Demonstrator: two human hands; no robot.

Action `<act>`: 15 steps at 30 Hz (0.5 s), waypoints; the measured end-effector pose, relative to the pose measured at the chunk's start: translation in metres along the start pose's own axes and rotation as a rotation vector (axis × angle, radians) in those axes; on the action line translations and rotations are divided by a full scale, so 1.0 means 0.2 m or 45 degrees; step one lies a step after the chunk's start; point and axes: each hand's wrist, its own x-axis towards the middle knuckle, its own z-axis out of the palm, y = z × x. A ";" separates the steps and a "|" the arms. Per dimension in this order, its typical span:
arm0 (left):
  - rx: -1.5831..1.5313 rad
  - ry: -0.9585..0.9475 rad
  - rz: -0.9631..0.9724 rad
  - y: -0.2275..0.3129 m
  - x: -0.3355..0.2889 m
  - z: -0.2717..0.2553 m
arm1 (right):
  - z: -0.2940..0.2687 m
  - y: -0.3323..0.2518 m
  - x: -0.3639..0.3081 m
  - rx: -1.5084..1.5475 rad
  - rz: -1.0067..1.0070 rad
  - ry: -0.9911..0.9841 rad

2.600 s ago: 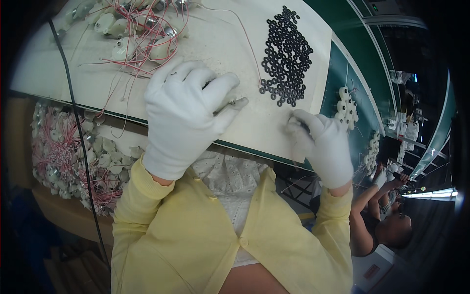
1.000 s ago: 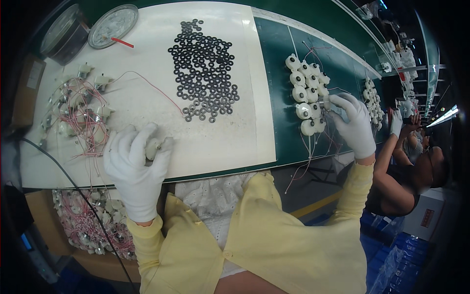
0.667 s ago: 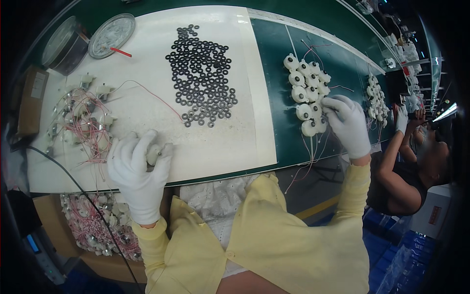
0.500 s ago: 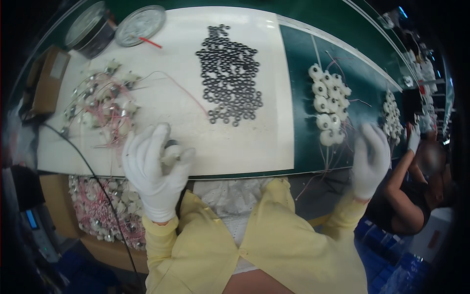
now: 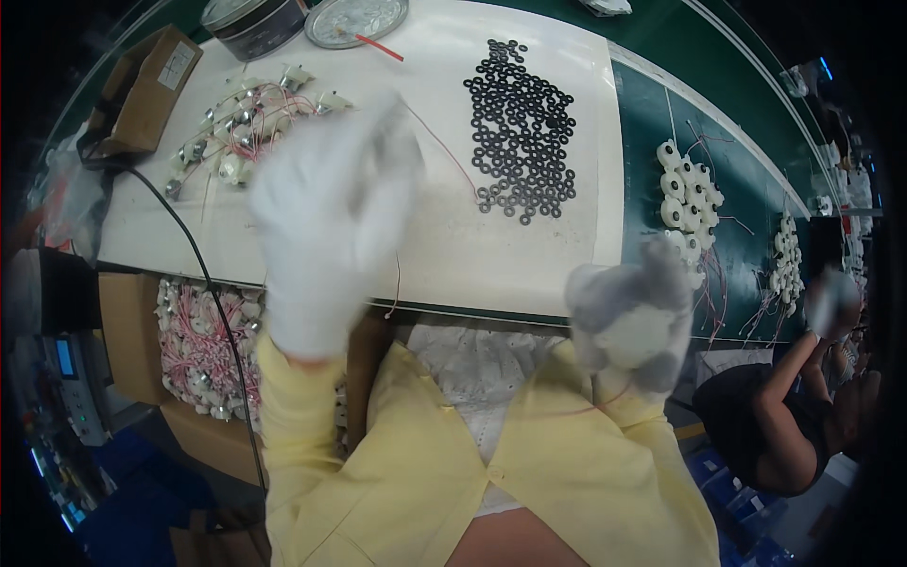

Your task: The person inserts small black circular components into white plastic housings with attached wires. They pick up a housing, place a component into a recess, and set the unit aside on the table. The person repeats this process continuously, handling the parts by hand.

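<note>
My left hand [image 5: 331,213], in a white glove, is raised over the white table sheet in front of the pile of small white-and-metal motors with pink wires [image 5: 248,123]. Motion smears its fingers, so whether it holds anything is hidden. My right hand [image 5: 675,326] is turned up at the table's front edge, its glove grey on the palm side. In its curled fingers lies a round white plastic part [image 5: 631,337], with a thin pink wire trailing below over my lap. Many black rings [image 5: 520,132] lie in a flat patch between and beyond my hands.
White round parts with black centres [image 5: 690,203] stand grouped on the green mat at right. A carton of wired parts [image 5: 213,354] is below the left edge, crossed by a black cable [image 5: 194,250]. A tub [image 5: 253,26] and lid [image 5: 354,21] stand behind. Another person [image 5: 765,416] works at right.
My left hand has moved forward, and the white part formerly in it is no longer visible there. My right hand has come left and turned up, now with a white part. The view has shifted.
</note>
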 end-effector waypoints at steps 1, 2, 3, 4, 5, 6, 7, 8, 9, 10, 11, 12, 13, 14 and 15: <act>0.300 0.044 0.051 -0.09 0.08 0.02 | -0.03 -0.07 0.00 -0.240 0.050 -0.039; 0.600 0.083 0.101 -0.17 0.14 0.04 | -0.06 -0.13 -0.01 -0.483 0.091 -0.084; 0.785 -0.071 0.001 -0.24 0.17 0.07 | -0.06 -0.23 0.00 -0.865 0.210 -0.081; 0.968 -0.230 -0.098 -0.31 0.19 0.09 | -0.08 -0.28 0.01 -1.178 0.301 -0.116; 1.139 -0.389 -0.191 -0.34 0.20 0.11 | -0.10 -0.33 0.03 -1.495 0.387 -0.172; 1.128 -0.379 -0.152 -0.34 0.18 0.12 | -0.14 -0.35 0.06 -1.745 0.449 -0.267; 1.118 -0.368 -0.114 -0.35 0.15 0.14 | -0.16 -0.36 0.08 -1.993 0.507 -0.366; 1.098 -0.364 -0.067 -0.34 0.13 0.16 | -0.15 -0.36 0.06 -2.248 0.501 -0.337; 1.054 -0.333 -0.020 -0.32 0.11 0.17 | -0.15 -0.37 0.07 -2.308 0.594 -0.380; 1.011 -0.303 0.026 -0.28 0.08 0.16 | -0.17 -0.38 0.09 -2.365 0.687 -0.424; 0.962 -0.273 0.079 -0.25 0.06 0.17 | -0.19 -0.39 0.11 -2.421 0.785 -0.459; 0.840 -0.256 0.080 -0.21 0.04 0.17 | -0.20 -0.39 0.11 -2.540 0.700 -0.553; 0.719 -0.238 0.080 -0.18 0.03 0.16 | -0.22 -0.39 0.11 -2.654 0.610 -0.651; 0.606 -0.219 0.079 -0.15 0.01 0.15 | -0.23 -0.39 0.12 -2.759 0.509 -0.756; 0.553 -0.195 0.066 -0.14 -0.01 0.14 | -0.23 -0.38 0.12 -2.771 0.438 -0.772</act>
